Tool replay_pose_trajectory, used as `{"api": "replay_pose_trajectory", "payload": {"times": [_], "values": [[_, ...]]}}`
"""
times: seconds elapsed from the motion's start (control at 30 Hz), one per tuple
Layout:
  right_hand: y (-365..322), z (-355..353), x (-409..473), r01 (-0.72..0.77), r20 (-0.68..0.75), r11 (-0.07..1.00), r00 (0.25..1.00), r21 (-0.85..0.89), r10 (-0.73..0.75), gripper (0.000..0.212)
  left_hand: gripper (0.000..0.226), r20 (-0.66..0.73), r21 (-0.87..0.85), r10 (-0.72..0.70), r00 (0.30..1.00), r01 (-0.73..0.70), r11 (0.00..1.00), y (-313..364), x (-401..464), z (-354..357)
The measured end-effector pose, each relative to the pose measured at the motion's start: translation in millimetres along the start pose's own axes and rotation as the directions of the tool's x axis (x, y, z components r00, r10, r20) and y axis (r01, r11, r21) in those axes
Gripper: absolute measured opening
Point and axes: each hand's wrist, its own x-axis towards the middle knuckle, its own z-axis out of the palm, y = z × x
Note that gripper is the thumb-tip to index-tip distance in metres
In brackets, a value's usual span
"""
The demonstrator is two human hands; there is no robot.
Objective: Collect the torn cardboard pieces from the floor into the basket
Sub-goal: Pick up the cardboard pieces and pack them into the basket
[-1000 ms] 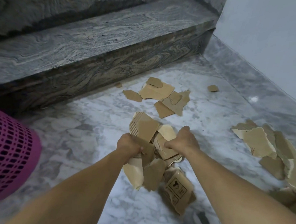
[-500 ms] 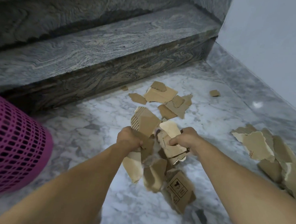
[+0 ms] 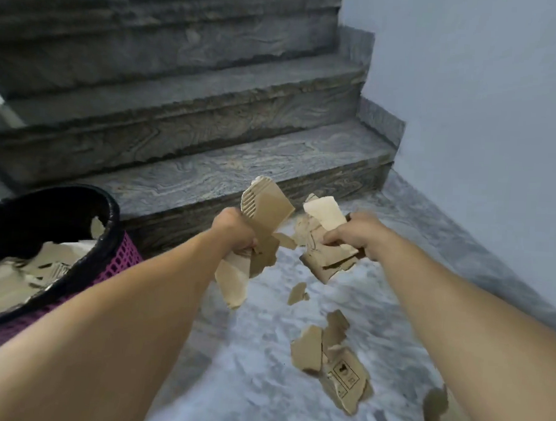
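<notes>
Both hands grip cardboard pieces (fingers curled)

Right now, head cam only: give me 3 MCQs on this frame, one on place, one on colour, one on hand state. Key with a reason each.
1. Where is the basket relative to the hands?
A. To the person's left
B. On the stairs
C. By the right wall

2. What colour is the basket's mesh wall?
A. Blue
B. Pink-purple
C. White

3. What are the left hand and right hand doing?
A. Both hang open
B. Only the left holds cardboard
C. Each grips torn cardboard pieces

Key: 1 A, it stands on the floor at the left edge of the view. 2 B, pink-purple mesh shows below the black liner. 3 C, fingers of both curl round cardboard bunches.
</notes>
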Motion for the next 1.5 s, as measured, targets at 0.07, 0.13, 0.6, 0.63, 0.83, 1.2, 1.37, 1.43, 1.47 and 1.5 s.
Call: {"api": "replay_pose_trajectory", "payload": {"times": [0.07,0.13,0.6,0.63,0.83,1.2,1.37,1.43,1.47,1.5], "values": [[-30,12,-12,0.041,-0.017,0.999,0.999,-0.022,-0.041,0.043,0.045,-0.017,-0.021,0.015,1.000,-0.016,1.000,-12,-5,-33],[-60,27,-22,0.082,-0.016,0.996,0.996,-0.034,-0.083,0.049,0.045,-0.050,-0.054,0.006,0.999,-0.008,0.998,-27,-8,-65],[-247,223,-78,0.314,0.202,0.949,0.928,0.027,-0.313,0.049,0.035,-0.332,-0.233,-0.233,0.914,0.160,0.959,-211,-14,-267],[-254,237,-81,0.317,0.213,0.948,0.924,0.035,-0.317,0.048,0.034,-0.332,-0.247,-0.248,0.910,0.170,0.954,-223,-12,-272],[-280,325,-80,0.308,0.272,0.951,0.916,-0.008,-0.295,0.053,0.044,-0.315,-0.252,-0.311,0.897,0.237,0.938,-298,1,-281],[-251,373,-54,0.430,0.149,0.877,0.902,-0.216,-0.406,0.053,0.085,-0.098,-0.258,-0.342,0.935,0.308,0.916,-352,11,-235],[-237,335,-43,0.392,0.123,0.913,0.918,-0.112,-0.378,0.026,0.063,-0.189,-0.211,-0.227,0.955,0.187,0.960,-310,10,-226],[-230,314,-40,0.365,0.139,0.925,0.927,-0.104,-0.349,0.026,0.059,-0.210,-0.218,-0.172,0.962,0.126,0.968,-286,11,-223],[-223,299,-38,0.352,0.141,0.929,0.931,-0.111,-0.336,0.025,0.056,-0.206,-0.223,-0.143,0.968,0.096,0.970,-269,13,-217],[-217,286,-38,0.342,0.151,0.933,0.934,-0.117,-0.323,0.024,0.053,-0.202,-0.230,-0.117,0.973,0.069,0.971,-256,14,-213]]}}
